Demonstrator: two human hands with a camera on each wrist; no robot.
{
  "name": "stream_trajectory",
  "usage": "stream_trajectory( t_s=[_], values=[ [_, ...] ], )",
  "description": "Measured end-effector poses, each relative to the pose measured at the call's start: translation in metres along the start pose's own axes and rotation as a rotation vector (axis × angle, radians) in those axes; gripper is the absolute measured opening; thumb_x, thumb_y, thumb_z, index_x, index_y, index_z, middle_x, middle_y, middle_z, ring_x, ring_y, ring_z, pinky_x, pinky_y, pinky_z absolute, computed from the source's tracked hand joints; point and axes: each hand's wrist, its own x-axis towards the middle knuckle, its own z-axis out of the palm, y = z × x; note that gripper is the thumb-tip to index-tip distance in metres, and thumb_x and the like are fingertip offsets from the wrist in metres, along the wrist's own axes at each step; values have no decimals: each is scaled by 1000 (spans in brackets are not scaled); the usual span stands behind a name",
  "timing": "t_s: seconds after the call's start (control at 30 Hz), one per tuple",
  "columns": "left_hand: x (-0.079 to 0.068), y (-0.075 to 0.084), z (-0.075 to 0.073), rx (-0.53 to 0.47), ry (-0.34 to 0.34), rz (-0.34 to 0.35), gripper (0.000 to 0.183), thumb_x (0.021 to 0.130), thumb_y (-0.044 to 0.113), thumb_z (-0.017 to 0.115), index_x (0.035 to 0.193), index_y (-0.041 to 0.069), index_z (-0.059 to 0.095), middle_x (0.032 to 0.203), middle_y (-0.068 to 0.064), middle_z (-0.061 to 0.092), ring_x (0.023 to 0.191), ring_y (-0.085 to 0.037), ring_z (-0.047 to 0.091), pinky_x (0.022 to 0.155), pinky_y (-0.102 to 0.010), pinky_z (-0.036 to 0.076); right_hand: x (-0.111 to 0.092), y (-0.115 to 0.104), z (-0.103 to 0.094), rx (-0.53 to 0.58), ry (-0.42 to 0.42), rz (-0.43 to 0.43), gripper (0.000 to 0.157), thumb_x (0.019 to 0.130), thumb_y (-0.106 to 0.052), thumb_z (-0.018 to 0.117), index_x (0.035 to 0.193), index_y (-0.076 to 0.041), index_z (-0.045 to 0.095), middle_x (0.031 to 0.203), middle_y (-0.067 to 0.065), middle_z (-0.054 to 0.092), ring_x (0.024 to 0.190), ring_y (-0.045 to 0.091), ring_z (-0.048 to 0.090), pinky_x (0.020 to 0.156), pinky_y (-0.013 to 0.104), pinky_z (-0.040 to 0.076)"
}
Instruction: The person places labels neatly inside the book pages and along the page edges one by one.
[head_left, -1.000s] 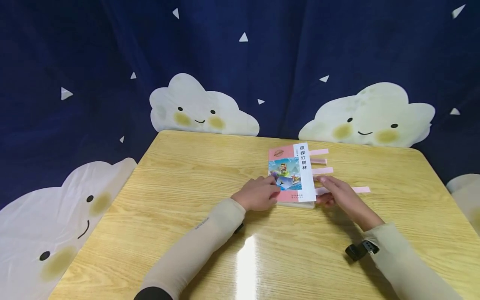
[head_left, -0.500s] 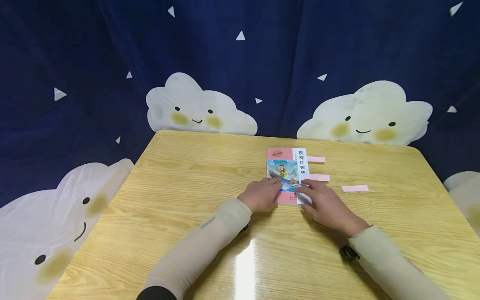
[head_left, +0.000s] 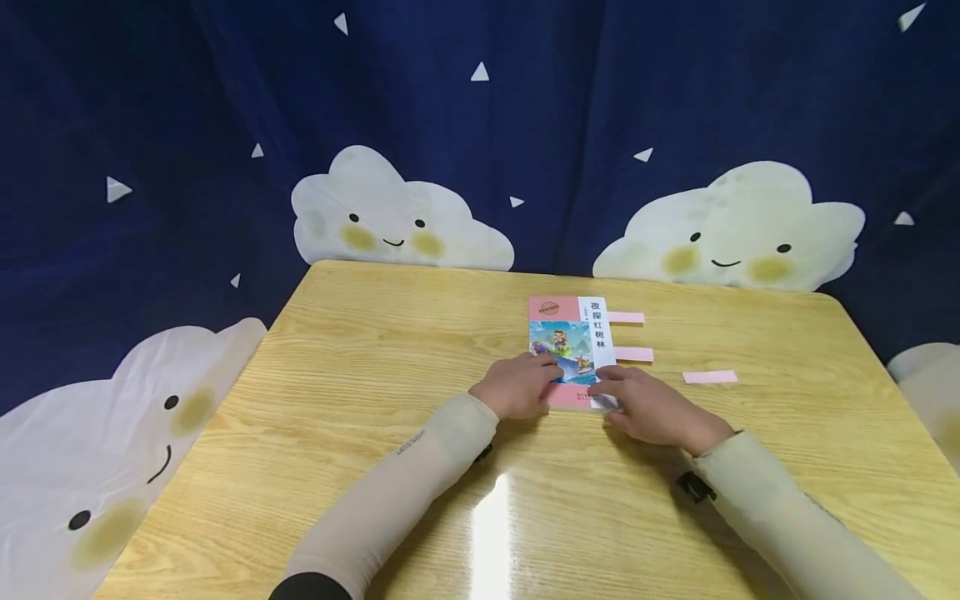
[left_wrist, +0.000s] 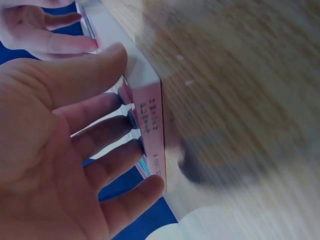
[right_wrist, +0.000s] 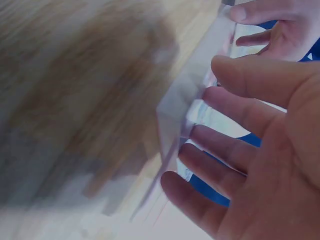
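A paperback book (head_left: 558,367) with a pink and white cover and a blue picture lies face up on the table. Two pink paper strips (head_left: 626,317) poke out from its right side. My left hand (head_left: 517,385) rests at the lower left corner, fingertips on the cover and spine, thumb by the bottom edge; its fingers are fairly straight in the left wrist view. At the lower right corner, my right hand (head_left: 651,408) touches cover and edge with loosely extended fingers. The bottom edge of pages (right_wrist: 187,82) shows in the right wrist view.
A loose pink strip (head_left: 709,377) lies on the wooden table (head_left: 390,342) to the right of the book. Behind the table hangs a dark blue curtain (head_left: 420,100) with white clouds and triangles.
The book has come down flat and shifted slightly left. My right hand has moved from the strips at the right edge to the lower right corner. Fewer protruding strips show now.
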Motion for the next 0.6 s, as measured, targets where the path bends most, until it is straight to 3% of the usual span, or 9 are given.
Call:
stream_trajectory(
  t_s=[0.2, 0.6],
  values=[
    [3, 1, 0, 3, 24, -12, 48, 94, 25, 66, 140, 27, 55, 153, 7, 47, 137, -17, 50, 101, -39, 53, 4, -4, -4, 14, -46, -4, 38, 89, -14, 69, 125, -4, 68, 136, 29, 57, 127, 47, 54, 104, 60, 44],
    [2, 2, -1, -29, 34, -16, 46, 94, 22, 65, 140, 24, 56, 153, 4, 46, 137, -21, 49, 101, -41, 52, 4, 0, -5, 66, -57, -7, 38, 91, -16, 68, 127, -5, 66, 140, 31, 53, 131, 50, 47, 107, 63, 40]
  ],
)
